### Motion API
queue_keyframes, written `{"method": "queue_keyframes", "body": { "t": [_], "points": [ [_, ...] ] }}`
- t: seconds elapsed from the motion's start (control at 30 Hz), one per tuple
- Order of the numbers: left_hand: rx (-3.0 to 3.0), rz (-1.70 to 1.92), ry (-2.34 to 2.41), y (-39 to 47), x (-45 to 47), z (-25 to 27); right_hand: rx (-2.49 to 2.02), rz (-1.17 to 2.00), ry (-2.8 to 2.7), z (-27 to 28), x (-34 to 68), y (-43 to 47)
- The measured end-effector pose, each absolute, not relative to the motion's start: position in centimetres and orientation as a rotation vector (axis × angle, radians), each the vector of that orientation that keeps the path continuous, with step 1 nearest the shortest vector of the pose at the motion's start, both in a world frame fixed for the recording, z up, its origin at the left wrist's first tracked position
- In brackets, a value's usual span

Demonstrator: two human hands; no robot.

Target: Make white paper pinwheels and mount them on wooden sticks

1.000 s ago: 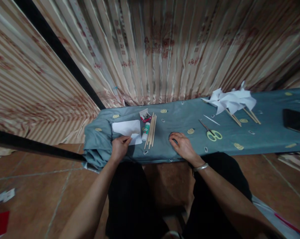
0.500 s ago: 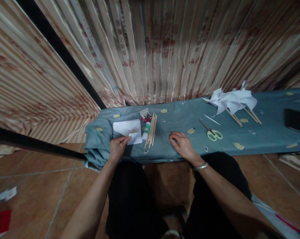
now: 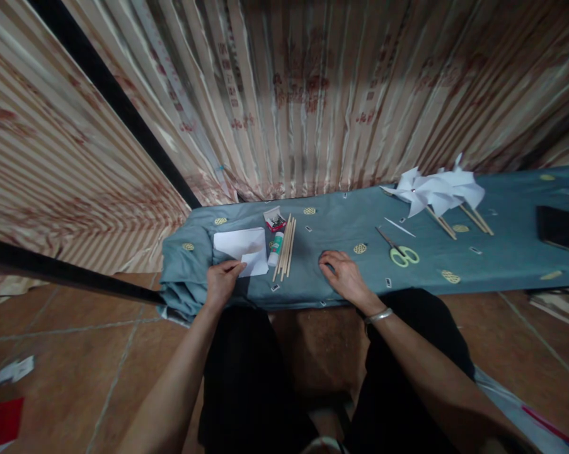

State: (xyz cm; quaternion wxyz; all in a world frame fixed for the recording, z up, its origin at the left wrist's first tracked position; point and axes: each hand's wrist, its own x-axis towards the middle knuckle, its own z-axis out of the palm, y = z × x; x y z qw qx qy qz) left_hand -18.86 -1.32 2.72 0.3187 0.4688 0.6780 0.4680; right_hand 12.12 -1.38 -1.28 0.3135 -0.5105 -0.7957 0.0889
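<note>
My left hand (image 3: 220, 284) pinches a small piece of white paper (image 3: 252, 263) between thumb and fingertips, over a stack of white paper (image 3: 232, 239). Just right of the stack lie a glue stick (image 3: 275, 250) with a green label and several thin wooden sticks (image 3: 288, 249). Behind the glue stick, a small red and white box (image 3: 275, 219) stands with its top up, holding small dark metal items. My right hand (image 3: 343, 272) rests on the cloth with loosely bent fingers, thumb apart, holding nothing. Green-handled scissors (image 3: 402, 255) lie to its right.
Several white paper pinwheels (image 3: 435, 191) on wooden sticks lie at the back right. A thin white strip (image 3: 400, 227) is near the scissors, and a dark phone-like object (image 3: 561, 228) lies far right. A striped curtain (image 3: 293, 126) hangs behind the blue-green cloth (image 3: 322, 224).
The view has shifted very slightly. Both hands stay in nearly the same place, the left still pinching the small paper.
</note>
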Motion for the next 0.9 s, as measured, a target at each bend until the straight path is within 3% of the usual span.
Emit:
{"method": "queue_keyframes", "body": {
  "t": [0.23, 0.5, 0.67, 0.9],
  "points": [
    [1.089, 1.400, 1.831, -1.2, -18.9, 3.4, -1.344, 0.250, -2.097, -1.2, 12.2, -1.5],
    [1.032, 1.792, 1.602, -1.9, -17.0, 8.5, -1.345, 0.300, -2.009, -0.8, 12.2, -2.1],
    [1.563, 1.553, 1.491, -3.7, -11.6, 9.6, -1.405, 0.343, -1.834, 0.8, 13.3, -3.1],
    [2.105, 1.193, 1.080, -4.0, -3.8, 4.3, -1.478, 0.164, -1.819, 2.3, 17.5, -5.3]
  ]
}}
